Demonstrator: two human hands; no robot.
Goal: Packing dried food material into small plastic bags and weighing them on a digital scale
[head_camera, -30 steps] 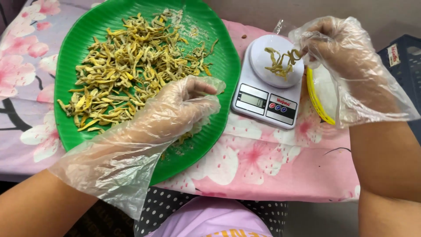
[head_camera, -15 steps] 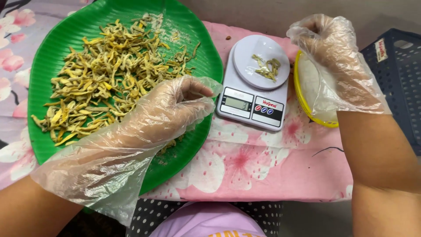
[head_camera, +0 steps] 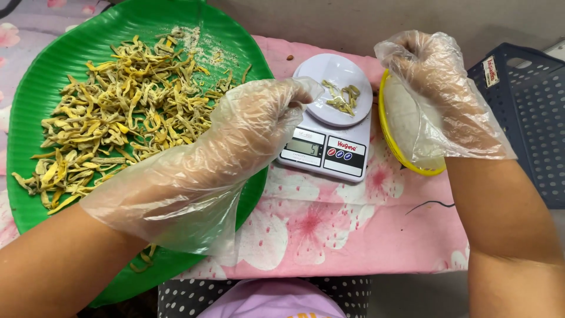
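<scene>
My left hand [head_camera: 247, 129], in a loose clear plastic glove, hovers over the right edge of a green leaf-shaped plate [head_camera: 70, 47]. Its fingers are bunched together next to the platform of a white kitchen scale [head_camera: 329, 156], and nothing shows between them. The plate holds a pile of dried yellow-green strips [head_camera: 118, 123]. A few of the same strips [head_camera: 341, 97] lie on the scale's round platform. My right hand [head_camera: 441, 100], also gloved, lies over a yellow-rimmed bowl [head_camera: 406, 165] right of the scale, with its fingers curled at the bowl's far rim.
Everything sits on a pink floral cloth [head_camera: 365, 235] that ends at the near edge. A dark blue perforated crate [head_camera: 529, 118] stands at the far right. Pale crumbs lie at the top of the plate.
My right hand has dropped its strips on the scale and moved right onto the yellow bowl. My left hand has lifted off the pile and shifted toward the scale.
</scene>
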